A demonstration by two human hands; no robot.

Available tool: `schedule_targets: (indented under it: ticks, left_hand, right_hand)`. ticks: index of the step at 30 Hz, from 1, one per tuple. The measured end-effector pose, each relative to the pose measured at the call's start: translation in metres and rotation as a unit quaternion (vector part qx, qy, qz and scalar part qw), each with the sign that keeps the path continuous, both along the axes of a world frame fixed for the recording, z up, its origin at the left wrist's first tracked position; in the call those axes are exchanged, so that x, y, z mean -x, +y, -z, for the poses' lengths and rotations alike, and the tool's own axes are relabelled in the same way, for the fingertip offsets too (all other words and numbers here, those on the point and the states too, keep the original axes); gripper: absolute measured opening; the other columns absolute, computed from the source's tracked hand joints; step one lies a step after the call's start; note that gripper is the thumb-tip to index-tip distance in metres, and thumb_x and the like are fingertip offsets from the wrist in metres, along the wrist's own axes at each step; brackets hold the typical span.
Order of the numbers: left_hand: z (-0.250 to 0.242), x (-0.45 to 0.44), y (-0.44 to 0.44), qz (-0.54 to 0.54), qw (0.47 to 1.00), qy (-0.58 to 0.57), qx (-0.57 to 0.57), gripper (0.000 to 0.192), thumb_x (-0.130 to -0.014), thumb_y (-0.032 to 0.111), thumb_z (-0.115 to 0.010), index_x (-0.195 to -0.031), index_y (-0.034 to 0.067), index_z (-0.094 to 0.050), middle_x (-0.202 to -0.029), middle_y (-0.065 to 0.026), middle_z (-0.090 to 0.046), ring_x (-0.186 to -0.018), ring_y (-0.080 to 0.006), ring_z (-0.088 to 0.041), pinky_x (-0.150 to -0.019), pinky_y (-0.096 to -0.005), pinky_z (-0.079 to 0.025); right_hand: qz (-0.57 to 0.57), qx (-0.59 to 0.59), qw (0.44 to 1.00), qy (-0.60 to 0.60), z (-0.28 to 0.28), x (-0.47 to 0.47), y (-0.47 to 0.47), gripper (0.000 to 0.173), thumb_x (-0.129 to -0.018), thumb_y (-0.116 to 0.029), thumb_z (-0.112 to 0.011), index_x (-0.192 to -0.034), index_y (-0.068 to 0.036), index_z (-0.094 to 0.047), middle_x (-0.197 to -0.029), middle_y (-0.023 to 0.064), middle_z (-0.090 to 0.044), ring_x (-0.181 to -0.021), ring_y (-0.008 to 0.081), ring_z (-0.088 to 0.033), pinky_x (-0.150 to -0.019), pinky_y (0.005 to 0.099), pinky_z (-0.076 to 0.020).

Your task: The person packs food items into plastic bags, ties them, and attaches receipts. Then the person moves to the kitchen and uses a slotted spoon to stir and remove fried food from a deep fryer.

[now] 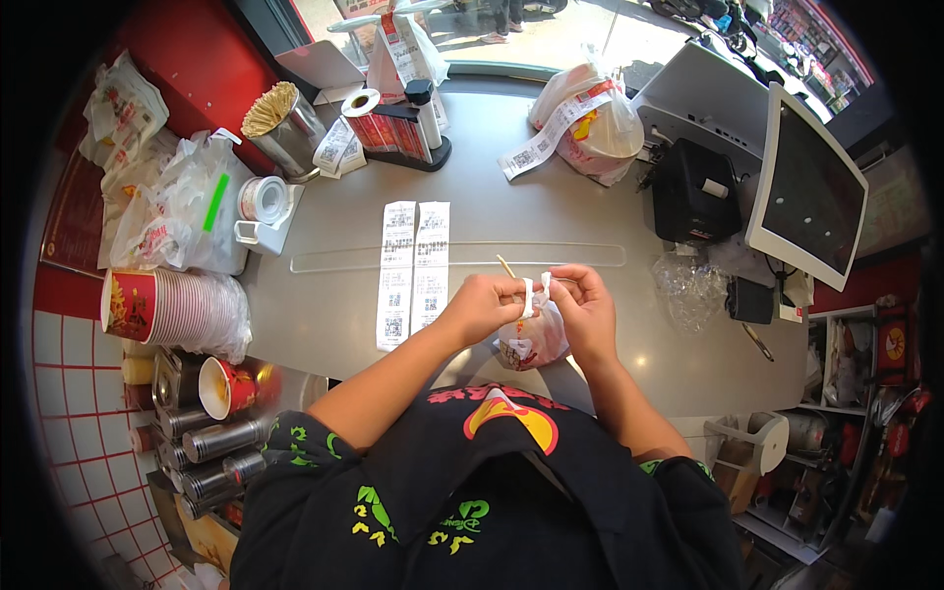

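Observation:
A small white plastic bag with red print [532, 344] stands on the grey counter close to my body. My left hand [493, 301] pinches one of its handle ends, and my right hand [586, 302] grips the other, just above the bag's top. A thin wooden stick [506, 266] pokes up beside my left fingers; whether the hand or the bag holds it, I cannot tell. Left of my hands, two long printed receipts [397, 280] [431, 258] lie side by side, crossed by a clear flat strip [472, 254].
Stacked paper cups [177, 310], plastic bags [184, 206] and a metal holder of wooden sticks [291, 133] line the left. Toward the window stand a label roll stand [402, 136] and a tied bag with a receipt [605, 133]. A black printer [695, 192] and screen [811, 184] are right.

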State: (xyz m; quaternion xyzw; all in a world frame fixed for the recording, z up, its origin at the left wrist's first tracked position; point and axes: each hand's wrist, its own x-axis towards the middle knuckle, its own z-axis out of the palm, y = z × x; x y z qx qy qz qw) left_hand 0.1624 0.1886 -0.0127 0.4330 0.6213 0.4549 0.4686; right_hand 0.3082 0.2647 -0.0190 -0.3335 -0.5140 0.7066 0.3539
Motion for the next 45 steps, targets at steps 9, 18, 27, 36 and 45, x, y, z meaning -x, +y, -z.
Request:
schedule_targets:
  ticks: [9,18,27,36,45]
  left_hand:
    - [0.005,-0.007,-0.003,-0.023,0.992,0.100,-0.076,0.017,-0.075,0.008,-0.055,-0.089,0.003,-0.063,-0.078,-0.0110,-0.062,-0.071,-0.0139,-0.056,-0.067,-0.0265,-0.045]
    - [-0.005,0.000,-0.002,0.107,0.993,-0.048,-0.006,0.022,-0.079,0.006,-0.053,-0.100,0.006,-0.058,-0.078,0.0028,-0.051,-0.072,-0.0052,-0.045,-0.066,-0.0220,-0.041]
    - [0.009,0.002,0.005,-0.022,0.967,-0.254,-0.001,0.014,-0.085,0.011,-0.057,-0.096,0.004,-0.056,-0.083,0.0017,-0.055,-0.076,-0.0055,-0.050,-0.067,-0.0205,-0.042]
    - [0.001,0.022,0.012,-0.234,0.724,-0.627,0.165,0.010,-0.091,0.013,-0.044,-0.085,0.005,-0.041,-0.073,-0.0039,-0.049,-0.053,-0.0097,-0.033,-0.045,-0.0207,-0.029]
    - [0.017,0.026,0.019,-0.319,0.688,-0.621,0.199,0.014,-0.090,0.012,-0.045,-0.079,0.003,-0.044,-0.072,-0.0047,-0.042,-0.054,-0.0100,-0.031,-0.043,-0.0207,-0.027]
  right_hand:
    - [-0.004,0.008,1.000,0.024,0.007,0.002,-0.004,0.023,-0.081,0.007,-0.048,-0.102,-0.002,-0.041,-0.099,0.0097,-0.055,-0.086,0.0142,-0.058,-0.075,0.0238,-0.0457]
    - [-0.094,-0.094,0.990,0.057,-0.004,0.000,-0.001,0.055,-0.074,0.014,-0.046,-0.121,-0.010,-0.028,-0.125,0.0169,-0.038,-0.097,0.0202,-0.056,-0.081,0.0265,-0.0450]
    - [-0.048,0.007,0.989,0.142,0.005,0.002,-0.001,0.057,-0.072,0.011,-0.049,-0.119,-0.013,-0.028,-0.114,0.0105,-0.038,-0.076,0.0116,-0.051,-0.069,0.0224,-0.0424]
    - [-0.153,-0.086,0.979,-0.099,-0.006,-0.019,0.003,0.042,-0.077,0.004,-0.051,-0.114,-0.008,-0.035,-0.081,0.0019,-0.048,-0.063,0.0060,-0.043,-0.058,0.0192,-0.0363]
    - [-0.007,0.179,0.948,0.262,0.025,-0.008,-0.004,0.022,-0.080,0.003,-0.051,-0.090,-0.013,-0.039,-0.064,-0.0017,-0.039,-0.053,0.0073,-0.034,-0.051,0.0203,-0.0298]
